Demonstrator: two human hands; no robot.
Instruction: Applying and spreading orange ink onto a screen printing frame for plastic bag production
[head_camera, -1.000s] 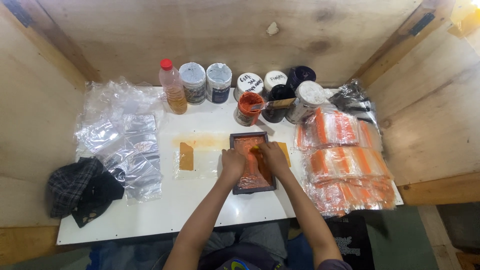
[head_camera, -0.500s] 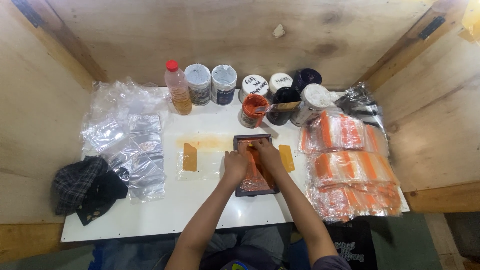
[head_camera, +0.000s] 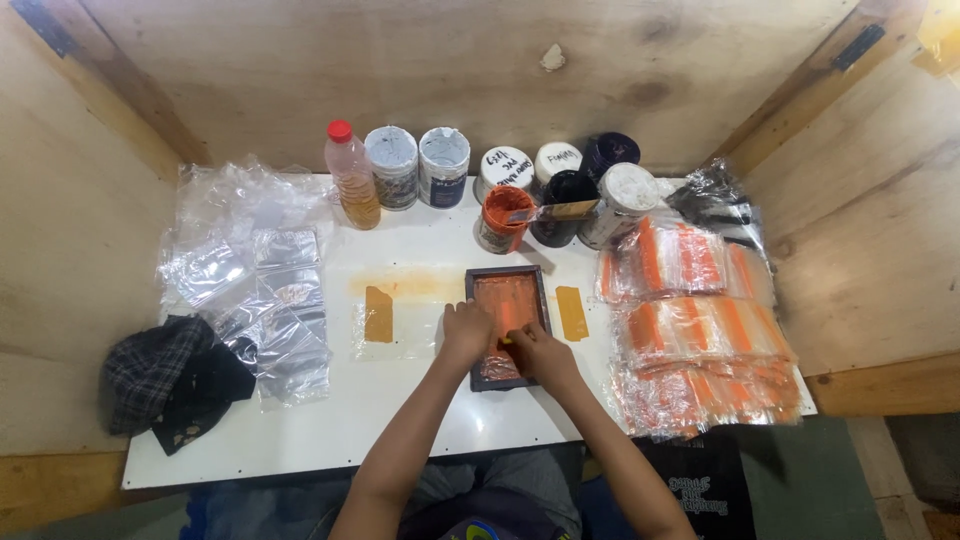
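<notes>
Left hand (head_camera: 466, 328) is pressing down on the small dark-framed printing screen smeared with orange ink (head_camera: 507, 305) mid-table | right hand (head_camera: 535, 348) is gripping a small squeegee, barely visible, low on the screen | printed orange-striped clear bags (head_camera: 690, 330) are piling up right; blank clear bags (head_camera: 265, 290) are waiting left | ink jars (head_camera: 500, 215) are standing behind, clear of the hands

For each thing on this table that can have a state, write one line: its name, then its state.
Bottle: upright, red cap on, part full.
Orange ink pot: open, a tool laid across the pots beside it.
Printing frame: flat on the table, orange-coated.
Left hand: resting on the frame's left edge.
Right hand: pressing a small tool onto the frame.
Printed bags: stacked at right.
Clear bags: unprinted, loosely piled.
</notes>
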